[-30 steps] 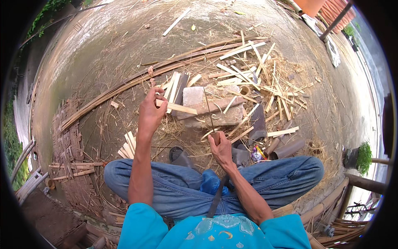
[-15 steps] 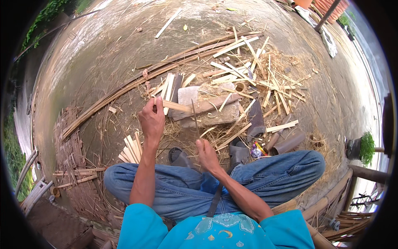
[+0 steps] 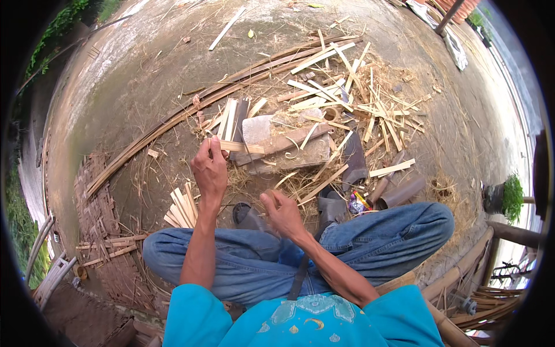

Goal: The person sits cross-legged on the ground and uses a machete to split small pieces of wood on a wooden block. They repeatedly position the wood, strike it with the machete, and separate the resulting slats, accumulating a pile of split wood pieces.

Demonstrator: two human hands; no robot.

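My left hand is closed around one end of a pale bamboo strip, which points right toward a stone block. My right hand, closed above my lap, grips a knife; its handle is hidden in the fist. The thin, blurred knife blade reaches up and left to the strip. A brown bamboo piece lies across the block, with curled shavings on it.
Cut bamboo strips lie scattered beyond the block, and a small bundle of strips rests by my left knee. Long bamboo poles curve across the ground. A bamboo tube and a colourful wrapper are near my right foot.
My right hand has shifted slightly left, and the knife blade has swung left along the strip. My left hand still holds the strip, a little further left. The view has shifted slightly.
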